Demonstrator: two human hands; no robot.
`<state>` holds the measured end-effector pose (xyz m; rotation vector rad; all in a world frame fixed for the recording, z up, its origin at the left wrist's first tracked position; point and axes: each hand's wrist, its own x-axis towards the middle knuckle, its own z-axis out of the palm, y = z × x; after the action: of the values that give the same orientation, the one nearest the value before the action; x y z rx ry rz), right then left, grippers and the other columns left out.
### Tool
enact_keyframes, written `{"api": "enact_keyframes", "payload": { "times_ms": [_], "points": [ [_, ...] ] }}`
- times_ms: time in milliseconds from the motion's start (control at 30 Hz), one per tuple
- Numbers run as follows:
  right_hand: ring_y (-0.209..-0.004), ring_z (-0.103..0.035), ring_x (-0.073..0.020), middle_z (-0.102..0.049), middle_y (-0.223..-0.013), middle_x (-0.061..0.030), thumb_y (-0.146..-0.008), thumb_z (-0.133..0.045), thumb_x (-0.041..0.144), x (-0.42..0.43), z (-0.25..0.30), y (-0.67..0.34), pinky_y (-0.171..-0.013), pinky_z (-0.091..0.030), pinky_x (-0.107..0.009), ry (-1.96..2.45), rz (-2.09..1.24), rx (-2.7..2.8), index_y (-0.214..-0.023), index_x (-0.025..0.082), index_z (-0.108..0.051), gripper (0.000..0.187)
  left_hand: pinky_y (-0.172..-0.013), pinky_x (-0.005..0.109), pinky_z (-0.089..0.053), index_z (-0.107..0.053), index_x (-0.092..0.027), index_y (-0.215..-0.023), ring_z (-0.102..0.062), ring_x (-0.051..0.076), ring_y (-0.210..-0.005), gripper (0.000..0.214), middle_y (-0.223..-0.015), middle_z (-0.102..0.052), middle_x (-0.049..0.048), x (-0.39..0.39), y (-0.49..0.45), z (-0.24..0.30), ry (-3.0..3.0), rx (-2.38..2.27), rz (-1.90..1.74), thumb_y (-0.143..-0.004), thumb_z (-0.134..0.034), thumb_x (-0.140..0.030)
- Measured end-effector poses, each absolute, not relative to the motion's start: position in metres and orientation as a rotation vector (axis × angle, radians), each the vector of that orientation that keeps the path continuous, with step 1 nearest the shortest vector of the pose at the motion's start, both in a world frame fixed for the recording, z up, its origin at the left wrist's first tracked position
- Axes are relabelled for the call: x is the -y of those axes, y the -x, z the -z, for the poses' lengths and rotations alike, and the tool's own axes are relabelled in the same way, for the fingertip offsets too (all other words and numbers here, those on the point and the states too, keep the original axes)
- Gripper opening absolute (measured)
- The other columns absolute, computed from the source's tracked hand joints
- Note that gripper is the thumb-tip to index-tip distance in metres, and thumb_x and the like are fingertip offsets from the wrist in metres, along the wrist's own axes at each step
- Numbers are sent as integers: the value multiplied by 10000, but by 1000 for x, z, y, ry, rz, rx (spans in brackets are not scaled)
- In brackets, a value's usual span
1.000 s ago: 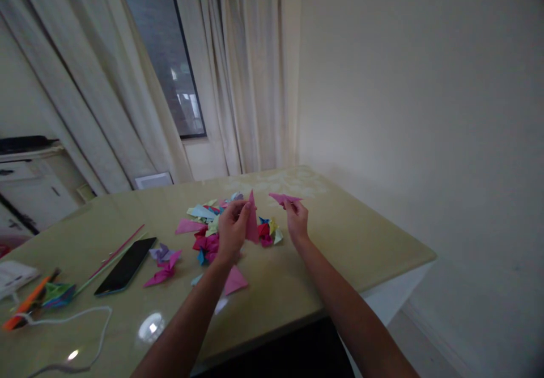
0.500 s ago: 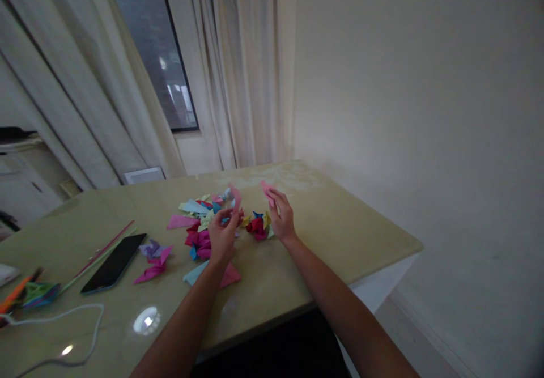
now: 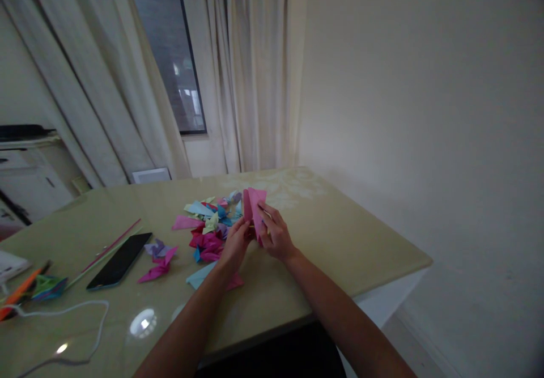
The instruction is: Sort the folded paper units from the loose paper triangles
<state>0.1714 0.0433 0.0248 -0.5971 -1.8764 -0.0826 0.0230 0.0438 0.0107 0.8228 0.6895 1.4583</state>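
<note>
My left hand (image 3: pixel 236 243) pinches a narrow, darker pink piece of paper (image 3: pixel 247 205), which stands upright above the fingers. Close beside it, my right hand (image 3: pixel 277 235) is closed on a lighter pink folded paper (image 3: pixel 257 201). The two pieces stand side by side and seem to touch; whether they are joined, I cannot tell. Left of and behind my left hand lies a pile of folded paper pieces, with a magenta folded paper (image 3: pixel 208 243) and a light blue folded paper (image 3: pixel 199 208) among them. My left forearm partly covers another light blue paper (image 3: pixel 199 276).
A black phone (image 3: pixel 120 260) lies on the table (image 3: pixel 340 236) to the left, beside thin pink and green sticks (image 3: pixel 108 249). Nearby are a purple folded paper (image 3: pixel 157 249) and a magenta one (image 3: pixel 159 267). A white cable (image 3: pixel 68 311) curves across the front left. The wall (image 3: pixel 408 111) bounds the right.
My hands have come together from being apart, bringing the two pink papers side by side. The right hand moved left and down; the view shifted slightly.
</note>
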Motion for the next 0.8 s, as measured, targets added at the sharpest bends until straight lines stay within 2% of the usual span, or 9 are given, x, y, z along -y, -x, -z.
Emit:
{"api": "enact_keyframes", "payload": {
  "times_ms": [167,333,467,667,733,800],
  "points": [
    [-1382,-566,-269,-588,-1516,-150,-1056,-446,223,-43,-23,-166,-1154,-491,-464,625,175,2006,-1600,203,-456,544,-753,216,-550,-771,-194,-1056,-719,152,-897,357,-1047,-786,48,-46,-29,-3,-783,-621,-1528,-704,-817,-236],
    [-1390,-544,-277,-600,-1507,-147,-1054,-470,236,-45,-20,-163,-1167,-451,-470,712,245,2018,-1567,189,-501,517,-840,275,-582,-749,-208,-1142,-716,200,-1051,375,-1185,-765,63,-48,-30,-4,-729,-508,-1468,-776,-789,-280],
    [-1398,-527,-291,-594,-1505,-166,-1049,-481,262,-47,-20,-161,-1172,-435,-476,763,264,2019,-1535,153,-531,500,-781,263,-583,-747,-203,-1110,-716,183,-968,365,-1115,-774,63,-45,-29,-7,-729,-536,-1403,-810,-816,-399],
    [-1414,-506,-289,-570,-1506,-195,-1040,-520,278,-42,-21,-162,-1154,-434,-471,751,268,1984,-1512,148,-533,490,-627,200,-513,-731,-171,-968,-645,110,-702,470,-831,-721,9,-48,-15,-19,-895,-694,-1638,-713,-901,-528],
    [-1318,-580,-279,-647,-1396,-188,-1041,-530,296,-41,-20,-160,-1102,-468,-452,704,233,2021,-1414,156,-607,406,-543,170,-452,-705,-177,-919,-549,68,-579,462,-729,-657,-34,-51,-4,-26,-843,-714,-1776,-712,-898,-542],
    [-1117,-669,-258,-743,-1152,-140,-1045,-539,349,-40,-17,-156,-997,-517,-411,604,190,2188,-1196,188,-708,279,-475,158,-381,-667,-184,-875,-434,40,-491,437,-667,-592,-66,-53,8,-33,-769,-715,-1860,-735,-883,-537]
  ]
}}
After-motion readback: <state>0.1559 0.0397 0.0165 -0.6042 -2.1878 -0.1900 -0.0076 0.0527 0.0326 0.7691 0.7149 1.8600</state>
